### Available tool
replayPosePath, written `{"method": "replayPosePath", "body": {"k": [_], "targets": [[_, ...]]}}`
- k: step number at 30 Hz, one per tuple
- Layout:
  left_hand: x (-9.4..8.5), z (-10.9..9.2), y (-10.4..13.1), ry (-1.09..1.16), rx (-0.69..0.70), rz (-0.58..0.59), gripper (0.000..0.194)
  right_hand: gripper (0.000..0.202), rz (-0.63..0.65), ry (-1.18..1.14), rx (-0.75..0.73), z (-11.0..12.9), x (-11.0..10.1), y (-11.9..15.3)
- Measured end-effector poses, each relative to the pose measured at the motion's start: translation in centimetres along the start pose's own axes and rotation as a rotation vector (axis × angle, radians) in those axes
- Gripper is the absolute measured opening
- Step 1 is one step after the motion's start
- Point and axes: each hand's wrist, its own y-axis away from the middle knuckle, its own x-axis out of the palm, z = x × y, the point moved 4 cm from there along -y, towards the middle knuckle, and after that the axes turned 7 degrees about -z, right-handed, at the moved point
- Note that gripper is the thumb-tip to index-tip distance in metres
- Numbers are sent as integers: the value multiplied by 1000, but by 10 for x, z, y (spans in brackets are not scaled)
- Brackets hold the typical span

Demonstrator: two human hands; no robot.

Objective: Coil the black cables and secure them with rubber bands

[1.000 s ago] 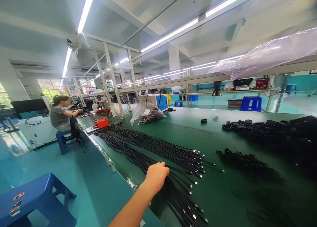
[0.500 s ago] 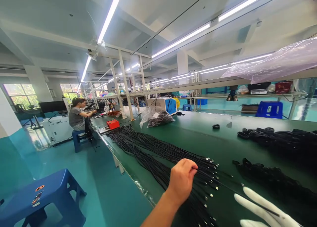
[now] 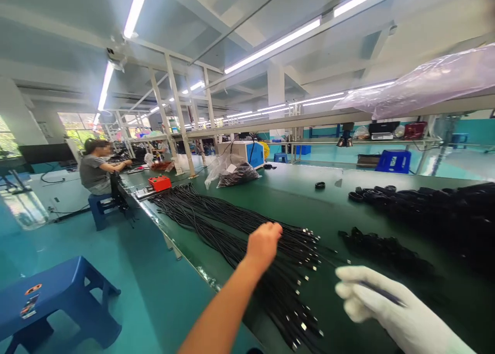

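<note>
A long bundle of black cables [image 3: 216,230] lies across the green table, its metal connector ends fanned out toward me. Over these cables is my bare left hand [image 3: 264,243], its fingers pinched together; what they hold, if anything, is too small to make out. My right hand [image 3: 371,295], in a white glove, is at the lower right with its fingers closed around a thin black cable [image 3: 381,293]. Beyond it lies a heap of black straps or coils [image 3: 386,253].
A larger black pile [image 3: 436,209] covers the table's right side. Farther back are a red device [image 3: 160,183], a plastic bag [image 3: 236,172] and a blue-and-white machine [image 3: 247,154]. A seated person [image 3: 96,168] works at the left, beyond a blue stool [image 3: 58,292].
The view has turned slightly to the right. My left hand has moved up and left in the view. My right hand has come farther into view, its fingers now closed round the cable.
</note>
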Motion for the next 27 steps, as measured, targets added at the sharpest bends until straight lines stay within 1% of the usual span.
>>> {"method": "replayPosePath", "body": {"k": [2,4,6,8,9,11,14,15,17,18,19,21,23,25,26,27], "targets": [[-1,15,-21,-41,-56,13,16,36,55,8,28,-3,11,-12],[1,26,-39,-72,-104,24,24,38,108,100,4,-10,22,-24],[1,34,-52,-102,-157,7,26,44,166,280,-69,-16,35,-34],[-2,42,-62,-127,-218,-34,27,51,188,512,-160,-17,49,-42],[-5,46,-66,-134,-249,-57,27,53,166,620,-203,-14,54,-46],[-11,56,-74,-134,-317,-93,28,53,54,802,-282,-4,62,-52],[-19,68,-87,-98,-424,-132,29,49,-180,962,-410,14,61,-54],[-21,70,-91,-77,-451,-141,29,48,-220,979,-436,17,59,-52],[-21,69,-98,-19,-464,-149,29,47,-218,916,-430,15,50,-47],[-21,65,-101,19,-446,-146,29,45,-203,847,-403,12,43,-43],[-20,61,-102,63,-411,-137,29,44,-190,751,-361,8,35,-40],[-18,50,-97,163,-308,-96,24,45,-188,477,-202,1,13,-35],[-17,40,-82,260,-195,-15,16,55,-163,95,38,-8,-8,-32],[-20,33,-58,338,-98,108,16,65,-116,-232,246,-13,-22,-28],[-23,30,-43,367,-59,175,17,67,-108,-319,300,-15,-26,-25],[-27,28,-29,388,-28,236,16,69,-108,-345,317,-16,-29,-22]]}}
